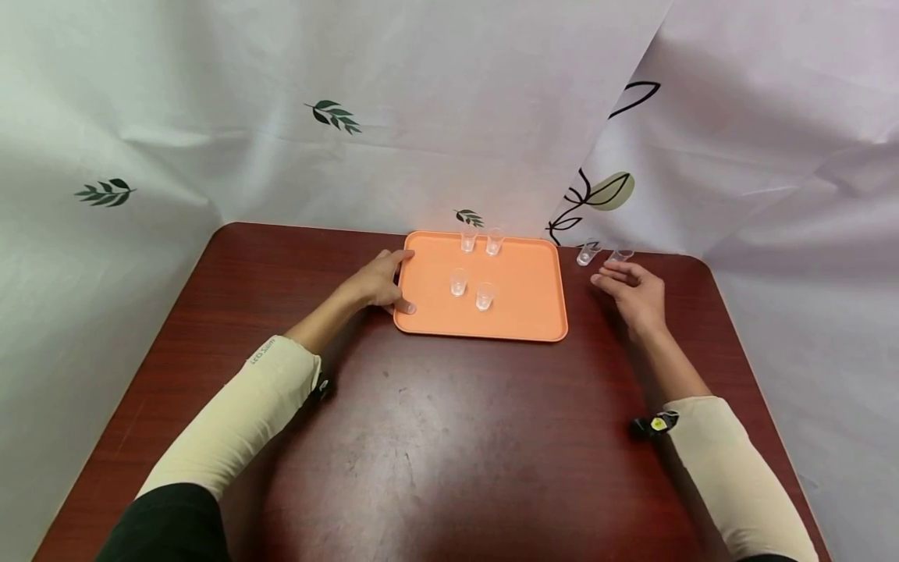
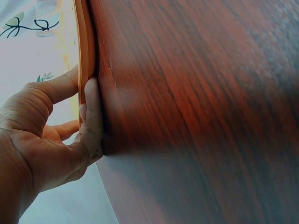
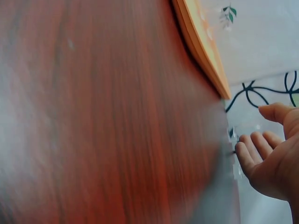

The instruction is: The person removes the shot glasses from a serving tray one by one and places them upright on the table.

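Note:
An orange tray (image 1: 520, 320) lies on the table with several small clear plastic cups on it, such as one cup (image 1: 485, 297) near its front. My left hand (image 1: 382, 281) grips the tray's left edge. In the left wrist view that hand (image 2: 51, 126) has fingers on both sides of the orange rim (image 2: 85, 51). To the right of the tray stand two more clear cups, one cup (image 1: 588, 252) nearer it and another cup (image 1: 621, 255) just beyond the fingertips of my right hand (image 1: 635, 297). In the right wrist view the right hand (image 3: 271, 154) shows thumb and fingers apart.
The dark red-brown wooden table (image 1: 421, 437) stretches toward me. A white sheet (image 1: 421, 117) with leaf prints hangs right behind the table's far edge and along the sides. Dark wrist devices show at both sleeves, including one device (image 1: 653, 425) on the right.

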Demonstrator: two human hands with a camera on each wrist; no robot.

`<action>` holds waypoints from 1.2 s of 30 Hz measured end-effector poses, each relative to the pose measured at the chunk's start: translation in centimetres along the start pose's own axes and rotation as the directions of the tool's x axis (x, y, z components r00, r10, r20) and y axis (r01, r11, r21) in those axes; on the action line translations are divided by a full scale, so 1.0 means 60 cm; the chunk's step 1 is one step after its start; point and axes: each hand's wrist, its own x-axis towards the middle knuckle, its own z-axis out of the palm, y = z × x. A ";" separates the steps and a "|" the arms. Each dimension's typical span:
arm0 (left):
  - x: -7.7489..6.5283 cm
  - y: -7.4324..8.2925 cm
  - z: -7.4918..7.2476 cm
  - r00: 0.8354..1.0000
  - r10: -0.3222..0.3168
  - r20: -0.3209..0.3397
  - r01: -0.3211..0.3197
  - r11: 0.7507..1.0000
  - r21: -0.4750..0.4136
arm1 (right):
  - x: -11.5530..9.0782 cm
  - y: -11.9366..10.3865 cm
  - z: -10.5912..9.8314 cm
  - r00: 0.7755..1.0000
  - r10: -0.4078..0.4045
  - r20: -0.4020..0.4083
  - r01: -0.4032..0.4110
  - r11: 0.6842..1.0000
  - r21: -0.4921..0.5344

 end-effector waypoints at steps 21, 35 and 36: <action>-0.001 0.001 0.000 1.000 0.008 0.004 -0.008 1.000 -0.015 | -0.035 0.000 0.097 0.975 -0.054 0.217 0.045 0.998 0.046; 0.002 -0.003 0.000 1.000 0.004 0.008 -0.004 1.000 -0.015 | -0.057 0.001 0.160 0.927 -0.016 0.375 0.054 0.994 -0.091; 0.003 -0.002 0.000 1.000 0.005 0.008 -0.004 1.000 -0.015 | -0.058 0.003 0.164 0.924 -0.016 0.382 0.057 0.994 -0.095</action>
